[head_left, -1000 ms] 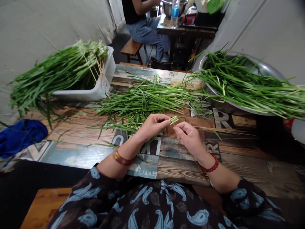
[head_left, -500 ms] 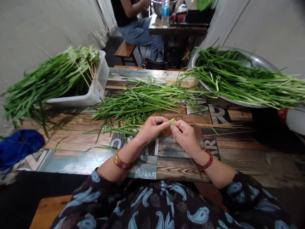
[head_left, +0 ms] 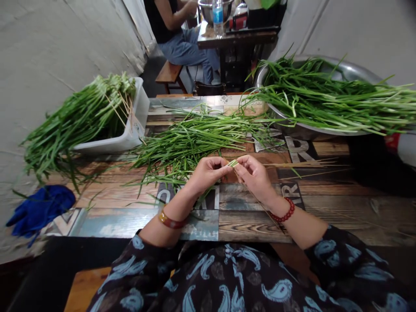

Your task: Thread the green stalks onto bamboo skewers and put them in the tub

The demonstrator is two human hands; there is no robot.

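Note:
Between my two hands, at the table's middle, is a small bunch of green stalks (head_left: 233,163), its pale cut ends showing. My left hand (head_left: 209,172) is closed round the bunch. Thumb and fingers of my right hand (head_left: 252,174) pinch at its ends, with a thin tan strand (head_left: 260,203) hanging from them toward the table's front edge. Just behind my hands lies a loose pile of long green stalks (head_left: 201,134). More thin tan strands (head_left: 302,164) lie on the table to the right of my right hand.
At the left, a white bin (head_left: 140,108) holds tied green bundles (head_left: 81,108); a blue glove (head_left: 40,210) lies before it. A metal basin (head_left: 354,71) heaped with greens (head_left: 325,102) stands at the right. Beyond the table (head_left: 253,225), a person (head_left: 185,43) sits by another table (head_left: 237,40).
The view has shifted slightly. My right hand's fingers have moved closer over the stalk ends, and more of the hanging strand shows below them.

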